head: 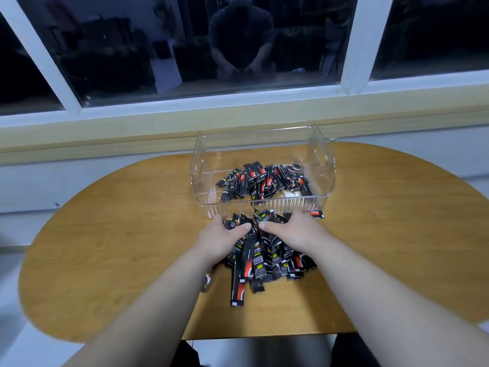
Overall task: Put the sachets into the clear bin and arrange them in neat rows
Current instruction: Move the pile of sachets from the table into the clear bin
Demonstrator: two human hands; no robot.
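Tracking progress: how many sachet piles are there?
2: one pile inside the bin; another on the table, gripped by the left hand and right hand. Hands may hide more.

We find white lettering along the black sachets (258, 260) heaped on the surface (119, 234), and small yellow-green tags with dark print on several. None of it can be read, being too small and blurred. Those in the bin (259, 144) are no clearer.

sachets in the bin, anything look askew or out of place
Yes: the sachets in the bin lie jumbled and overlapping at mixed angles, not in rows. The pile on the table, gripped by left hand and right hand, is scattered too.
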